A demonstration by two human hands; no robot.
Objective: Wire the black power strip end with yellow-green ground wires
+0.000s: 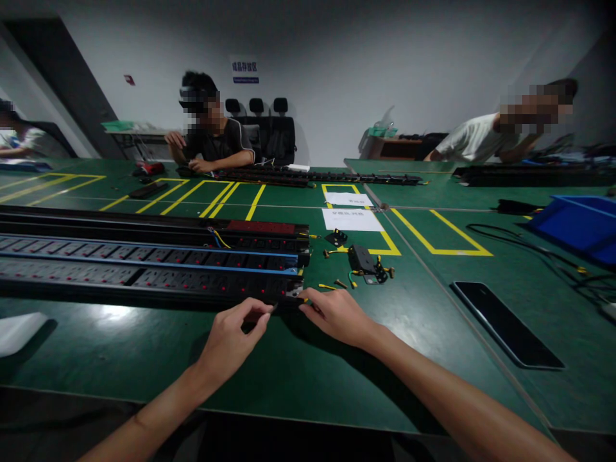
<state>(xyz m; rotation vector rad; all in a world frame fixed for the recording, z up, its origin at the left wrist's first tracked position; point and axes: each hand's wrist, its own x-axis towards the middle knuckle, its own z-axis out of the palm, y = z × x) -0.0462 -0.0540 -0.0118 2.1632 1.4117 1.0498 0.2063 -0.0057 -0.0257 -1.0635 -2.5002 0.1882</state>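
Long black power strips [168, 279] with rows of sockets and small red parts lie side by side, running off to the left. At the right end of the nearest strip, my left hand [233, 333] is pinched, thumb against index finger, by its front edge. A small dark bit shows at those fingertips, too small to name. Across from it, my right hand [339, 314] is closed in a pinch at the strip's end. A little yellow shows beside its fingertips, and what they grip is hidden. Just beyond lie a black box-shaped part [360, 259] and short yellow-ended wires [328, 287].
White paper sheets [351, 219] lie behind the parts. A phone [505, 324], black cables [524, 240] and a blue bin [577, 224] are to the right. White foam [22, 332] sits at front left. Across the green table [298, 378], a person [212, 138] handles other strips.
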